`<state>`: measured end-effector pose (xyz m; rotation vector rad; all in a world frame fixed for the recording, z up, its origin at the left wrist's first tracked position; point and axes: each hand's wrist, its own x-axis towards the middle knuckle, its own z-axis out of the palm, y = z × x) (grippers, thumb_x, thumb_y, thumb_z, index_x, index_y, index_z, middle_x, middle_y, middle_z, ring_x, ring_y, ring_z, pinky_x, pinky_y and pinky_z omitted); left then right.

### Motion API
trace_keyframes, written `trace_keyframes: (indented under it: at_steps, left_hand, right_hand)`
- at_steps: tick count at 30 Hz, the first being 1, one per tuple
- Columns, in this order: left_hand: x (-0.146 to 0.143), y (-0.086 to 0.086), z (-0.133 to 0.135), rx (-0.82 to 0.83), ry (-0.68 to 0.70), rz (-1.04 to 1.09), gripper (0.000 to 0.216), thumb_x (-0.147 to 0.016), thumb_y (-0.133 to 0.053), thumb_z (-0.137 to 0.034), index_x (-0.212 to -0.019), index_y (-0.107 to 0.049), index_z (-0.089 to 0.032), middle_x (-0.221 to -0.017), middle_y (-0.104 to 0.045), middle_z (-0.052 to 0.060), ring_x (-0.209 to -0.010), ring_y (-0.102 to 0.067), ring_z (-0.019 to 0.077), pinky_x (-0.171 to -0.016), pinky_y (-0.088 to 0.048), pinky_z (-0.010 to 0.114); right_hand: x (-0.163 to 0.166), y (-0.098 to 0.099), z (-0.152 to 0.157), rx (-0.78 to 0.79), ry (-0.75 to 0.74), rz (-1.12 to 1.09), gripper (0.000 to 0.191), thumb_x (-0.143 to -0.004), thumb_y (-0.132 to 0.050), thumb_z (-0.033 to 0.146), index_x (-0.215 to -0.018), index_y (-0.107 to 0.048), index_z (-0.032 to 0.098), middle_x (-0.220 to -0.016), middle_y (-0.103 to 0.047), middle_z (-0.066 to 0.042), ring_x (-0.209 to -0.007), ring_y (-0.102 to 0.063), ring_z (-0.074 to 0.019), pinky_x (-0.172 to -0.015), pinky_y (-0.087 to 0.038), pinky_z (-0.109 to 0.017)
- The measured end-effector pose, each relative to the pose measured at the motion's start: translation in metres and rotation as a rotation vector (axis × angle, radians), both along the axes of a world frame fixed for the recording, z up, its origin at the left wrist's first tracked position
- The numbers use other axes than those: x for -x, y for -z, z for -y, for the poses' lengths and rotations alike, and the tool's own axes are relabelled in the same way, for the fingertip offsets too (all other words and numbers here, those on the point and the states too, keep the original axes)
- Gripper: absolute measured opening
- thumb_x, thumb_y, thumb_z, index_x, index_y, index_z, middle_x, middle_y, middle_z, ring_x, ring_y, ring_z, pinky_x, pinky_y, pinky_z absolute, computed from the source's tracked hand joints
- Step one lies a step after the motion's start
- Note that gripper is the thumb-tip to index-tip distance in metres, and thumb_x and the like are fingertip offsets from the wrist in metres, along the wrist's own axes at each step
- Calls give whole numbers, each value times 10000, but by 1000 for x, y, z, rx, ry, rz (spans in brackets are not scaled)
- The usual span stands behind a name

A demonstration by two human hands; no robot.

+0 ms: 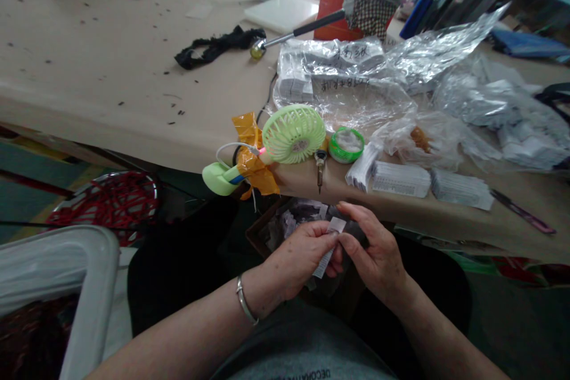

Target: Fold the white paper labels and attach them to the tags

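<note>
My left hand (pixel 299 258) and my right hand (pixel 373 252) meet below the table edge, over my lap. Both pinch a small white paper label (pixel 330 244) that runs between their fingertips, with a dark piece of fabric (pixel 354 234) behind it. A silver bracelet (pixel 246 303) sits on my left wrist. Under the hands a brown box (pixel 285 225) holds several more pale labels.
On the table edge stand a green mini fan (pixel 294 133) taped with orange tape, a green tape roll (pixel 347 144) and stacks of white labels (pixel 401 178). Clear plastic bags (pixel 347 80) of labels lie behind. A white bin (pixel 75 273) and a red-wire basket (pixel 107 199) sit at left.
</note>
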<state>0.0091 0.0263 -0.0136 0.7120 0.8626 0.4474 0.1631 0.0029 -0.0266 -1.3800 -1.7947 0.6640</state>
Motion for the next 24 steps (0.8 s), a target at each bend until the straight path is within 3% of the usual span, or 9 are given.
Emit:
trace_keyframes:
  at_steps: [5,9,12,14,24]
  left_hand:
    - [0,0,-1,23,-1,-2,126,-768,-555,-253,-709,-572,-143,-577,-537,-12,-506,-500,76,-498,-383,184]
    - [3,-4,0,22,10,-6,241,-825,-513,-315,-652,-527,-149,-563,-531,-8,-492,-497,74,-491,-373,182]
    - [5,-6,1,10,-10,5,264,-836,-508,-340,-654,-528,-150,-569,-533,-5,-498,-505,80,-497,-379,187]
    - [6,-7,1,-10,-30,8,269,-832,-514,-341,-644,-528,-149,-568,-533,-4,-503,-505,82,-503,-380,191]
    - [9,0,-2,-208,-70,-79,262,-843,-487,-307,-634,-541,-158,-566,-522,-4,-521,-479,98,-529,-380,219]
  right_hand:
    - [1,0,2,-39,-63,78,326,-879,-519,279,-1193,-568,206,-1132,-634,-102,-1081,-570,-245,-946,-461,-425]
    - [1,4,-3,200,4,-244,301,-875,-534,304,-1168,-554,236,-1071,-654,-58,-965,-629,-191,-866,-505,-344]
    - [2,9,-8,382,-11,-519,150,-845,-585,328,-951,-612,224,-864,-654,-3,-737,-624,-128,-690,-515,-248]
    - [4,12,-11,422,6,-624,118,-819,-622,320,-849,-615,206,-783,-633,13,-675,-592,-108,-645,-495,-223]
    - [21,6,-19,557,-38,-745,160,-809,-610,342,-771,-570,192,-593,-582,37,-423,-508,-86,-434,-451,-216]
